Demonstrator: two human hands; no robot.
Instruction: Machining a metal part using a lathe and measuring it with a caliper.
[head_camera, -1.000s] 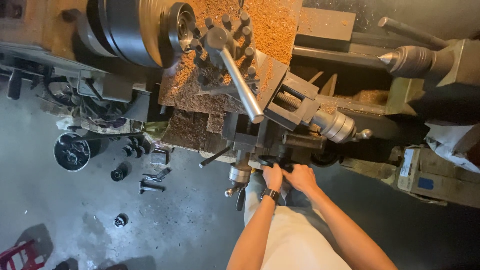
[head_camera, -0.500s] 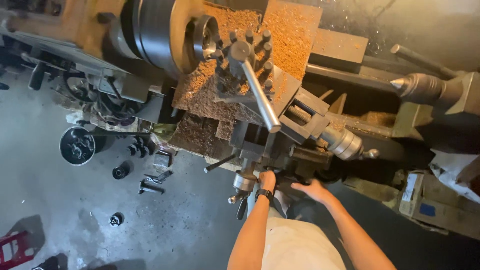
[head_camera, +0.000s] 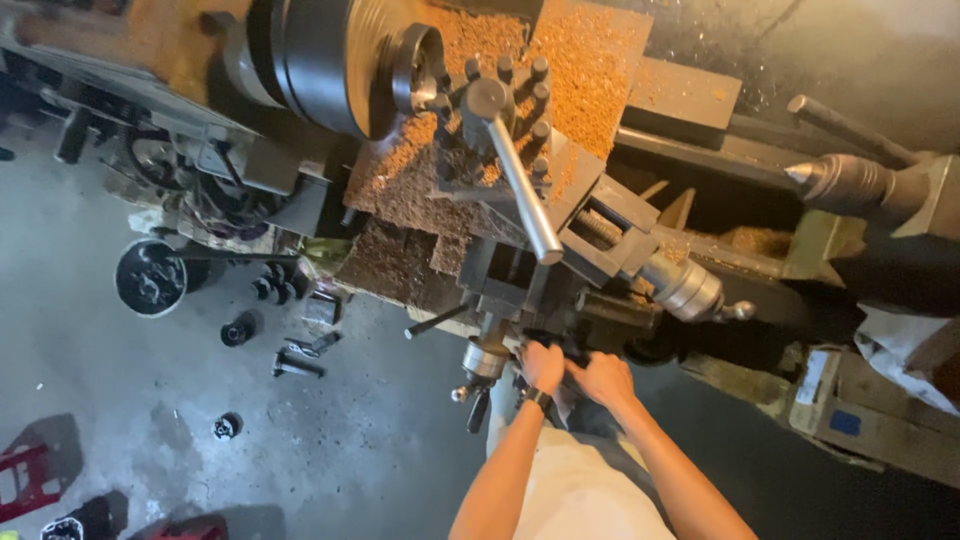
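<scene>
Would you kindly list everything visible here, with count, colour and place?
lathe: one, dark metal, across the top
chuck: one, black and steel, top centre-left
tool post: one, dark, right of the chuck
lever: one, silver, slanting down from the tool post
shavings: many, orange-brown, over the carriage
tailstock: one, grey, upper right
handwheel: one, dark, mostly hidden at the hands
round tin: one, black, floor at left
small parts: several, black, floor below the chuck
red item: one, lower left corner
boxes: cannot count, brown, lower right
left hand: on the handwheel, with a dark wristband
right hand: on the handwheel, beside the left
</scene>
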